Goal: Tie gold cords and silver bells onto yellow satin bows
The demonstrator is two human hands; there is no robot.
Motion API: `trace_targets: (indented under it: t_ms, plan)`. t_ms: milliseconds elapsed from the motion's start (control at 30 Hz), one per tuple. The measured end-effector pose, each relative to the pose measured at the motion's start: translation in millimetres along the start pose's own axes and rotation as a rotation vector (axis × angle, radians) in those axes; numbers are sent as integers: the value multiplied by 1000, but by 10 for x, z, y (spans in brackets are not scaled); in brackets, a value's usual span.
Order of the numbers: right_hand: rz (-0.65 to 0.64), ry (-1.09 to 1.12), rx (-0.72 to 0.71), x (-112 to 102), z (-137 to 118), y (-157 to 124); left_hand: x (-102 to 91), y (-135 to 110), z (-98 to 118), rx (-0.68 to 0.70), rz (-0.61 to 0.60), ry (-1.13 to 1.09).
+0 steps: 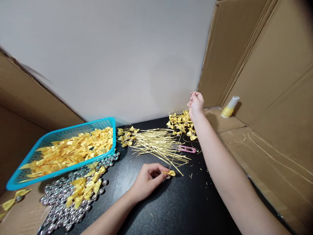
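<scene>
My left hand [152,179] rests low over the black tabletop, thumb and fingers pinching a small yellow satin bow [172,173]. A silver bead shows just under that bow. From the bow a thin yellow thread [176,151] rises at a slant toward my right hand [196,103]. Raised near the back wall, my right hand is closed, its fingertips seeming to hold the thread's upper end; the grip itself is partly hidden. Below it lies a heap of yellow bows with beads and gold loops [179,122]. Gold twist ties [156,142] are spread between the hands.
At left stands a turquoise basket [114,130] of yellow bows. Silver beads [61,195] and several loose bows [85,189] lie before it. Pink-handled snips [187,149] sit beside the ties. A yellow thread cone [228,109] stands on cardboard at right. Cardboard walls [266,65] enclose the sides.
</scene>
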State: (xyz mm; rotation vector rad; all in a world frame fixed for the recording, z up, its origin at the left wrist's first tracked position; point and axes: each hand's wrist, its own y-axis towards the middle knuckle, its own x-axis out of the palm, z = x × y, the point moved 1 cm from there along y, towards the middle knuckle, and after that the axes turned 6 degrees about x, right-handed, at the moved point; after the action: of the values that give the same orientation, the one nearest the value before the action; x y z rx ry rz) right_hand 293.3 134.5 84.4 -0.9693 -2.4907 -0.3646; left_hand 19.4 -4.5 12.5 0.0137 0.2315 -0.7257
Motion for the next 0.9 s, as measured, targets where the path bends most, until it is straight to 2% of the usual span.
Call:
trace_targets:
  t_ms: [500,900]
  plan:
    - [51,-27,-11,-139,64,131,29,-7,98,10,-55,32]
    - [89,-45,22,-203,125,180,14,-18,85,56,-103,94]
